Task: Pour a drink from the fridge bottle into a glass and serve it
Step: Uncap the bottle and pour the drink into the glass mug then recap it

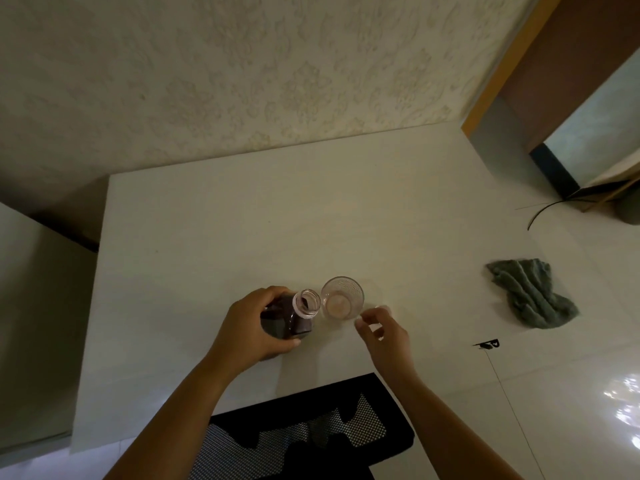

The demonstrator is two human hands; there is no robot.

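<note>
A clear bottle (pixel 291 320) of dark purple drink stands on the white table (pixel 207 237) with its mouth uncapped. My left hand (pixel 249 327) is wrapped around its body from the left. Just right of the bottle's mouth stands a clear ribbed glass (pixel 343 297), upright, with only a pinkish tint at its bottom. My right hand (pixel 384 336) hovers beside the glass on its right, fingers pinched on a small pale cap (pixel 382 309); it does not touch the glass.
A black mesh chair back (pixel 311 431) sits against the table's near edge below my arms. On the glossy floor to the right lie a grey-green cloth (pixel 530 294) and a thin black cable (pixel 543 211). A patterned wall runs behind the table.
</note>
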